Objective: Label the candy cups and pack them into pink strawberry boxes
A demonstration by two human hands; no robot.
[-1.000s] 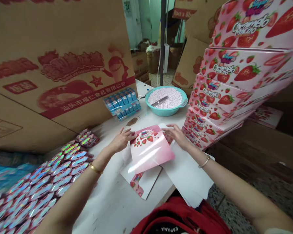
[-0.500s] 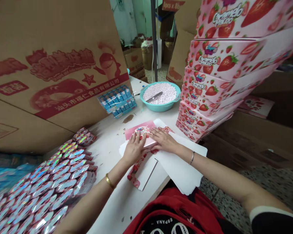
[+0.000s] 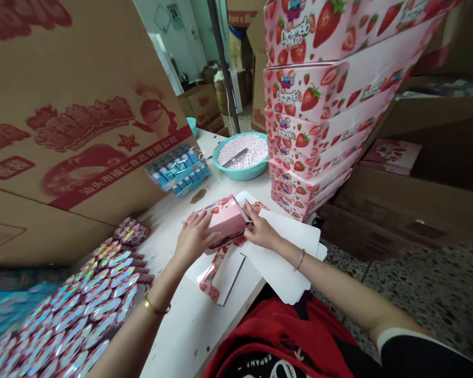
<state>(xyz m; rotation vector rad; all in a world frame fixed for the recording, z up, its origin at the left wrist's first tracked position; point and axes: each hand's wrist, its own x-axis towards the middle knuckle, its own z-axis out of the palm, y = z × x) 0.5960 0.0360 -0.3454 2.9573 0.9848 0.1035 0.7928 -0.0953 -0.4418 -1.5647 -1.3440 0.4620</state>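
A pink strawberry-print carton point(image 3: 229, 216) stands opened into a box shape on the table in front of me. Around its left end, my left hand point(image 3: 195, 236) has its fingers bent over the top and its thumb along the near side. My right hand point(image 3: 259, 227) is closed at the right end, pinching the carton's end flap. Beneath and beside the carton lie flat carton blanks point(image 3: 286, 252), white side up. A printed strip point(image 3: 211, 278) of one blank shows towards me.
Stacked strawberry cartons point(image 3: 295, 136) rise at the right. A turquoise basin point(image 3: 248, 172) of small pale pellets, a knife across them, stands behind. Blue packs point(image 3: 181, 170) lean near a big brown box point(image 3: 82, 63). Rows of shiny packs point(image 3: 90, 299) fill the left.
The carton, pressed flat under both hands before, now has raised sides. My left hand has moved round its left end, and my right hand has closed on its right end.
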